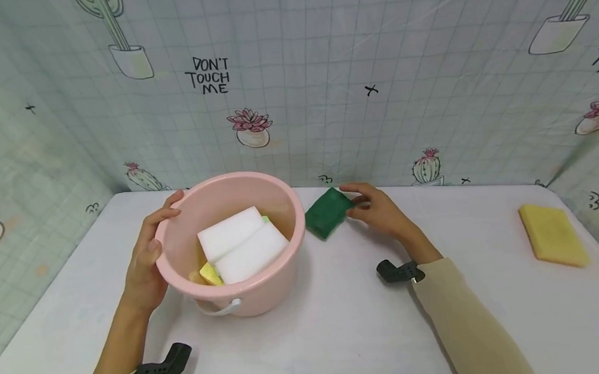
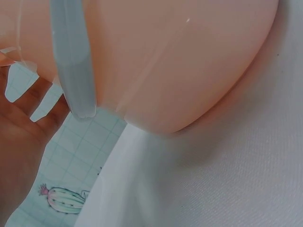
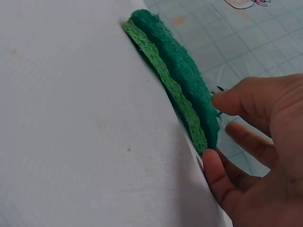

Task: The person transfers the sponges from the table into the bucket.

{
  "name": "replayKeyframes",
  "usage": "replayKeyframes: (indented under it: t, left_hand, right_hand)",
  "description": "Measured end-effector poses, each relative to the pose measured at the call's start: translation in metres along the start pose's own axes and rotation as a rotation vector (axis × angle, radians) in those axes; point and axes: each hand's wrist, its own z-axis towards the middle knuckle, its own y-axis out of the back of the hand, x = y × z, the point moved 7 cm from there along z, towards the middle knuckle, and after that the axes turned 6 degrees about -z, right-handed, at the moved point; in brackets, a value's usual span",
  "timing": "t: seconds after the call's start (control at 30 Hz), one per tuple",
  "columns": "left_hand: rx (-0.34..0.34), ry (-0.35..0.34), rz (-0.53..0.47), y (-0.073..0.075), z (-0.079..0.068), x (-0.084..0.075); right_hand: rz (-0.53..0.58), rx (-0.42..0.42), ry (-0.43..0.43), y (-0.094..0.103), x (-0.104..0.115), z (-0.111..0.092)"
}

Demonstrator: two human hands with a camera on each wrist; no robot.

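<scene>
A pink bucket (image 1: 255, 292) stands on the table at left of centre, with a pale handle (image 2: 75, 61) hanging down its side. My left hand (image 1: 148, 265) grips the bucket's left rim, its fingertips over the edge. Inside the bucket lie two white sponge blocks (image 1: 231, 234) and a yellow piece (image 1: 211, 274) partly under them. To the right of the bucket is a green scouring pad (image 1: 328, 213), dark green above and lighter green (image 3: 165, 78) along its lower edge. My right hand (image 1: 379, 210) pinches its right-hand end between thumb and fingers.
A yellow sponge (image 1: 554, 236) lies at the far right of the white table (image 1: 344, 331). Behind and at both sides hangs a cactus-printed cloth (image 1: 312, 91), close to the table's back edge. A black strap-on device (image 1: 160, 368) sits on each wrist.
</scene>
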Motion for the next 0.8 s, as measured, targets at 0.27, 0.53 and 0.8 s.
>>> replayKeyframes:
  t: [0.27, 0.53, 0.8]
  left_hand:
    - [0.008, -0.003, 0.004, 0.001, 0.0, 0.0]
    - [0.001, 0.003, -0.002, 0.001, 0.0, 0.0]
    - [-0.003, 0.007, -0.01, 0.001, -0.001, 0.0]
  right_hand:
    - [-0.081, 0.053, -0.026, -0.002, -0.028, 0.008]
    - [-0.089, 0.121, 0.001, -0.005, -0.03, 0.005]
    - [-0.083, 0.198, 0.057, -0.008, -0.005, -0.002]
